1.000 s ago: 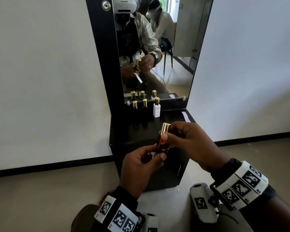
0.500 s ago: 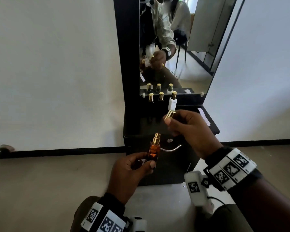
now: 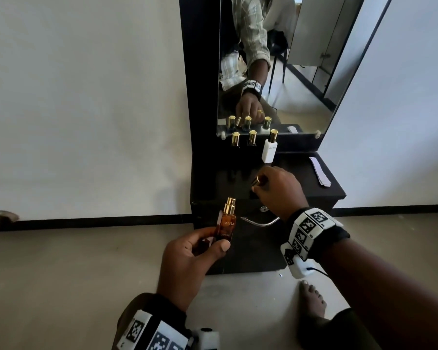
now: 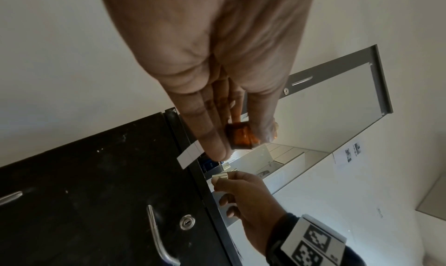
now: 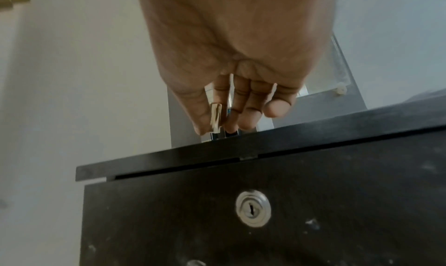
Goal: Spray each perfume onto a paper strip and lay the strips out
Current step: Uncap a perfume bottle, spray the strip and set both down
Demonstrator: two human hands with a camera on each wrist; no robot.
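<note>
My left hand [image 3: 187, 258] grips an amber perfume bottle [image 3: 225, 226] upright in front of the cabinet, its gold spray nozzle [image 3: 230, 205] bare. From the left wrist view the bottle's amber base [image 4: 242, 138] shows between fingers and thumb. My right hand [image 3: 276, 190] pinches the gold cap [image 3: 257, 181] low over the black cabinet top [image 3: 288, 170]; in the right wrist view the gold cap [image 5: 215, 118] sits between thumb and forefinger. A white perfume bottle [image 3: 269, 150] and two dark bottles with gold caps [image 3: 235, 139] stand by the mirror. A stack of paper strips [image 3: 320, 171] lies at the right.
A tall mirror [image 3: 276, 59] rises behind the bottles and doubles them. The cabinet front has a metal handle [image 3: 259, 221] and a keyhole [image 5: 253, 208]. My bare foot [image 3: 311, 299] rests on the floor at the lower right. White walls flank the cabinet.
My right hand pulled the gold cap off the amber bottle and carried it forward and down to the cabinet top. My left hand lowered the bottle slightly; the view shifted downward.
</note>
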